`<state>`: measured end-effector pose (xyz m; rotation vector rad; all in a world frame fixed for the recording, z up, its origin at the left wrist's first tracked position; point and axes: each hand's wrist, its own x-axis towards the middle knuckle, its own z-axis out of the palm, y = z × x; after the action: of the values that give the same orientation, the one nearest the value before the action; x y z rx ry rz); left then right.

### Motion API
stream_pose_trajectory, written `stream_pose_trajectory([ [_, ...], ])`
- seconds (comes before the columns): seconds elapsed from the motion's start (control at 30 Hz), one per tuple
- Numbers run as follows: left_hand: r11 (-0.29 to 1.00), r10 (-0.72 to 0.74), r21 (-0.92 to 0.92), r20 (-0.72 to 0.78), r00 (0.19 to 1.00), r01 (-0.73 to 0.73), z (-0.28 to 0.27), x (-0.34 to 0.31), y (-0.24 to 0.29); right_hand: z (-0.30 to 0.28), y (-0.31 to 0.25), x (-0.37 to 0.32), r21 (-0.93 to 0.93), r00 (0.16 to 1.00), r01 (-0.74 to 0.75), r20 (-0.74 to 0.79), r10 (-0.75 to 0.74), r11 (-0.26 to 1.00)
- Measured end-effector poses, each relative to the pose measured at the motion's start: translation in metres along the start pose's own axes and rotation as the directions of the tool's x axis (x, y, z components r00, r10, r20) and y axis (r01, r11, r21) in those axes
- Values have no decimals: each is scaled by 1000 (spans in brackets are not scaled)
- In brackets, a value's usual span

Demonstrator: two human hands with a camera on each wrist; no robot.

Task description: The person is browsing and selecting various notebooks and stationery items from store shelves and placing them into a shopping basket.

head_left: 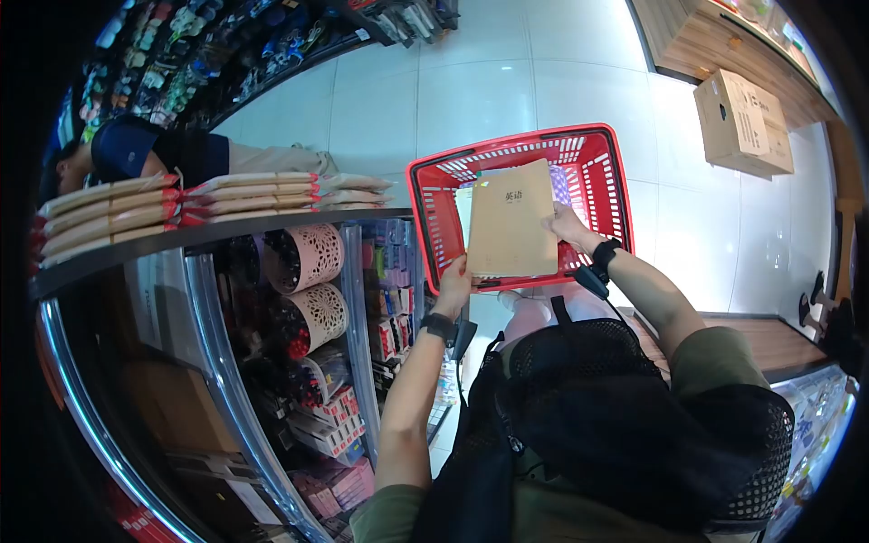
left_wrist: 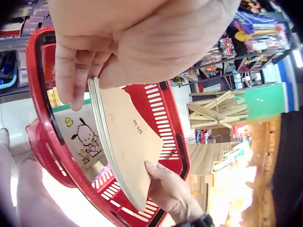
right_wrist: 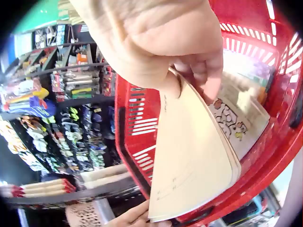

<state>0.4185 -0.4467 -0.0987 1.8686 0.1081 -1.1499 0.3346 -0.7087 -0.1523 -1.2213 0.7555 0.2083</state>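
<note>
A small stack of tan notebooks with Chinese characters on the cover is held over the red shopping basket. My left hand pinches the stack's near left corner, its thumb on one side and fingers on the other in the left wrist view. At the right edge my right hand grips the same stack, thumb on the cover. The page edges bow in both wrist views. Below, inside the basket, lies a white item with a cartoon dog, partly hidden by the notebooks. A purple patterned item shows beside them.
A shelf unit on the left carries wrapped packs on top and patterned pink cylinders lower down. Beyond it, a person is near the far racks. A cardboard box sits on the tiled floor at right, beside a wooden counter.
</note>
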Motion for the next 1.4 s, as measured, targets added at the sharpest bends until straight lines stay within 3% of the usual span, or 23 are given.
stream_pose_trajectory([
  [0.07, 991, 29, 128, -15, 999, -27, -5, -11, -15, -3, 7, 12, -219, 999, -34, 7, 36, 975],
  [0.13, 999, 39, 4, -70, 997, -38, -11, -26, -37, -6, 30, 28, -497, 998, -56, -35, 44, 866],
  [0.2, 996, 69, -42, -106, 992, -74, -17, -53, -41, -10, 49, 33, -598, 998, 66, 46, -49, 799],
  [0.23, 994, 96, -45, -145, 985, -104, -21, -66, -46, -25, 90, 63, -734, 963, 264, 165, -213, 626],
  [0.27, 982, 161, -70, -182, 970, -176, -26, -77, -58, -17, 64, 42, -794, 954, 292, 205, -218, 533],
  [0.33, 971, 238, 23, -244, 940, -240, -41, -112, -62, -4, 56, 35, -676, 981, 152, 193, -26, 721],
  [0.4, 960, 270, 31, -358, 894, -277, -56, -147, -61, 8, 57, 43, -679, 920, 306, 390, -26, 667],
  [0.43, 956, 285, 52, -392, 874, -289, -62, -169, -51, 28, 37, 36, -591, 922, 103, 359, 146, 800],
  [0.53, 828, 556, 420, -537, 635, -370, -89, -235, -18, 99, -35, 26, -566, 799, 375, 599, 52, 734],
  [0.6, 695, 717, 604, -541, 438, -391, -108, -286, 11, 175, -124, -36, -432, 504, 846, 839, -204, 313],
  [0.63, 633, 773, 676, -535, 341, -377, -118, -311, 25, 208, -148, -49, -396, 512, 778, 850, -125, 488],
  [0.7, 477, 879, 848, -463, 115, -231, -136, -358, 46, 263, -210, -110, -218, 301, 920, 926, -229, 326],
  [0.83, 403, 913, 915, -399, -91, 31, -189, -429, 64, 358, -300, -224, 148, -87, 968, 954, -285, 201],
  [0.9, 436, 900, 877, -432, -64, 203, -213, -451, 64, 403, -324, -253, 267, -229, 957, 934, -274, 110],
  [0.93, 466, 869, 816, -495, -5, 341, -227, -455, 59, 427, -334, -261, 236, -201, 965, 946, -254, 114],
  [0.97, 410, 904, 832, -426, -43, 374, -244, -457, 52, 453, -342, -263, 192, -177, 981, 951, -254, 37],
  [1.0, 370, 904, 810, -427, 26, 454, -258, -460, 43, 480, -349, -257, 216, -251, 964, 931, -266, -153],
  [1.03, 321, 897, 786, -432, 98, 529, -266, -464, 36, 503, -351, -251, 94, -98, 995, 960, -262, -30],
  [1.07, 330, 897, 780, -434, 80, 532, -268, -465, 33, 531, -356, -241, -42, -3, 984, 968, -251, -174],
  [1.13, 256, 858, 749, -467, 213, 611, -272, -466, 31, 568, -355, -217, -110, -37, 897, 946, -322, -428],
  [1.2, 265, 879, 746, -448, 165, 611, -275, -466, 30, 586, -356, -219, -144, -34, 847, 947, -320, -513],
  [1.3, 312, 886, 753, -451, 109, 580, -278, -463, 30, 599, -355, -231, -94, -14, 895, 971, -237, -435],
  [1.4, 419, 836, 751, -539, 107, 511, -278, -460, 27, 606, -356, -224, 14, -109, 878, 979, -171, -479],
])
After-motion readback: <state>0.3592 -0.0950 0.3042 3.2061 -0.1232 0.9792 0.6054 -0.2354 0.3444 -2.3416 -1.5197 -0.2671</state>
